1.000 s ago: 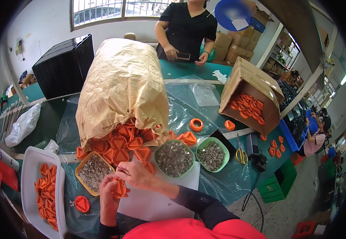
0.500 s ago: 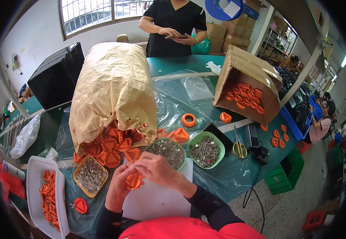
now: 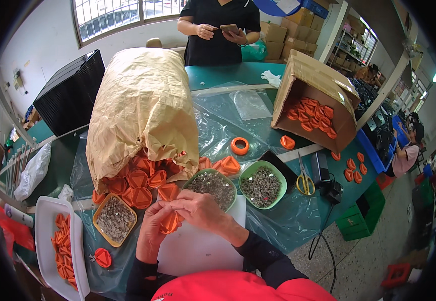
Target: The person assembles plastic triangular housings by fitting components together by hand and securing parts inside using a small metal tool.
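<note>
My left hand (image 3: 152,230) holds an orange plastic piece (image 3: 169,223) with raised triangular edges, above a white sheet (image 3: 203,253). The fingers of my right hand (image 3: 201,210) are pinched together at the top of that piece, against my left fingertips; whatever lies between them is hidden. Just beyond sits a green bowl (image 3: 222,186) of small metallic parts, and another green bowl (image 3: 263,199) stands to its right. A yellow tray (image 3: 108,236) of similar small parts lies left of my hands. Loose orange pieces (image 3: 138,188) spill from a large brown paper sack (image 3: 140,105).
A white bin (image 3: 77,251) with orange pieces stands at left, near a single orange piece (image 3: 103,257). Right are scissors (image 3: 304,181), a black power adapter (image 3: 334,192), an orange ring (image 3: 239,146) and a tipped carton (image 3: 323,75). A person (image 3: 220,32) holding a phone stands across the table.
Both hands stay together at the orange piece with barely any shift. Across the table, the person has raised the phone and moved one hand off it. The view has shifted slightly.
</note>
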